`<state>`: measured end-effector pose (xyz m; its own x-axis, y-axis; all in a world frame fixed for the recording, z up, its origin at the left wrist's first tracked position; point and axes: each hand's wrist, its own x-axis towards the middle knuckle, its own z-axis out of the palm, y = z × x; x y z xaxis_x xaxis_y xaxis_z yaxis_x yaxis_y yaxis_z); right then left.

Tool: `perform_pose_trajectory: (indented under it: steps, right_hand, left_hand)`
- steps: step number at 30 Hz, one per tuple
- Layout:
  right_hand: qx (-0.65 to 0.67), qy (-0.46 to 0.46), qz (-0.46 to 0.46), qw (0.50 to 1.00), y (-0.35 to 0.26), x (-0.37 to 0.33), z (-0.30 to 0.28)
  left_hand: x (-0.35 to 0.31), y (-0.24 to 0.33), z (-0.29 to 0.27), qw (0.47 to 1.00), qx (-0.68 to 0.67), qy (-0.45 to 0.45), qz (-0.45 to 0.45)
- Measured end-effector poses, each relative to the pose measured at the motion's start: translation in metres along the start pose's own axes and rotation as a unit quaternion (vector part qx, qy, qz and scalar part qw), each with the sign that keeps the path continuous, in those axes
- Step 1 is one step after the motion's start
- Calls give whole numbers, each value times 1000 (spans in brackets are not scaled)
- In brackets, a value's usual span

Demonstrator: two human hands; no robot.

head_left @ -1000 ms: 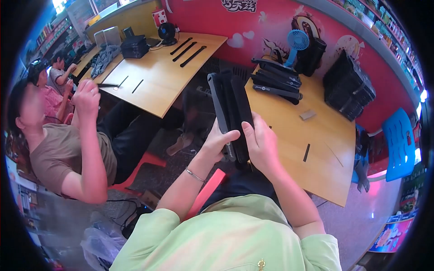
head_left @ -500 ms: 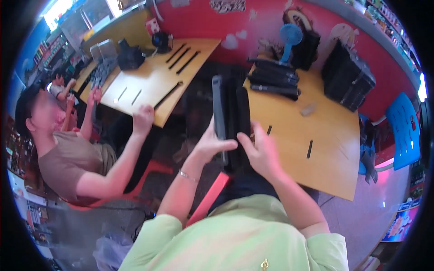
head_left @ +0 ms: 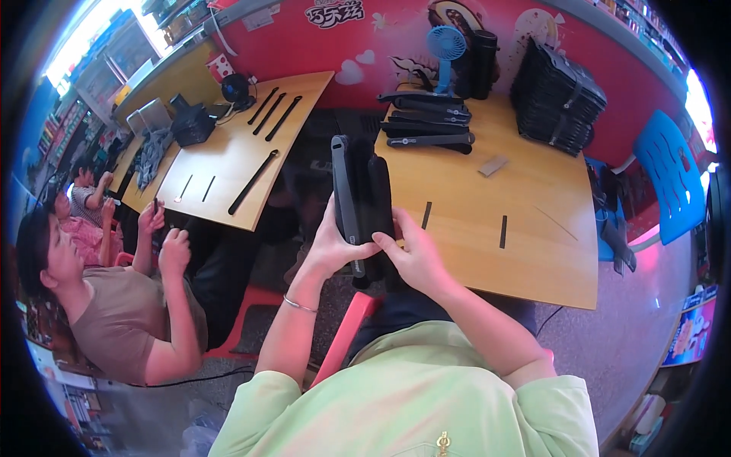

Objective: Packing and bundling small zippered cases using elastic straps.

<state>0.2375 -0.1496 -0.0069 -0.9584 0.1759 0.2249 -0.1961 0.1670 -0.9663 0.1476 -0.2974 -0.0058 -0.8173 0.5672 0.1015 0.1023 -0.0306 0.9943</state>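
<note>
My left hand (head_left: 333, 242) and my right hand (head_left: 415, 257) hold a bundle of long black straps (head_left: 379, 206) upright between them, above my lap. The left fingers wrap round its left side, where a dark grey strap faces outward; the right thumb presses on the near side. Both thumbs nearly meet at the front. To the right of the bundle, a wooden table (head_left: 533, 266) bears a pile of similar black straps (head_left: 430, 141) at its far left. Two short dark strips (head_left: 503, 231) show on the tabletop near me. A small pale flat piece (head_left: 493, 165) lies beyond them.
A tall stack of black bundles (head_left: 560, 99), a blue fan (head_left: 445, 46) and a black cylinder (head_left: 482, 65) stand at the back. A blue chair (head_left: 670, 179) is right. At left, a seated co-worker (head_left: 114, 312) works beside another table (head_left: 244, 217) with several black straps (head_left: 255, 183).
My view has shifted, and both tables sit farther left in it. My hands keep hold of the bundle. The co-worker's nearer hand has drawn back from the table corner toward their other hand.
</note>
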Motion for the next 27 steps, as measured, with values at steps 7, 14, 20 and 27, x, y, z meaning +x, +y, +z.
perform_pose_trajectory:
  steps: [7,14,20,27]
  right_hand:
    - [-38,-17,24,999,7,0,2]
    - [10,9,104,994,31,1,-8]
    - [-4,-15,89,996,24,-10,-14]
    - [-51,-30,136,989,41,-11,-20]
  left_hand:
    - [10,-2,-8,998,45,-48,-14]
    - [22,-30,11,998,12,-56,16]
    - [29,-42,10,995,-84,42,-17]
    - [35,-38,24,997,65,23,18]
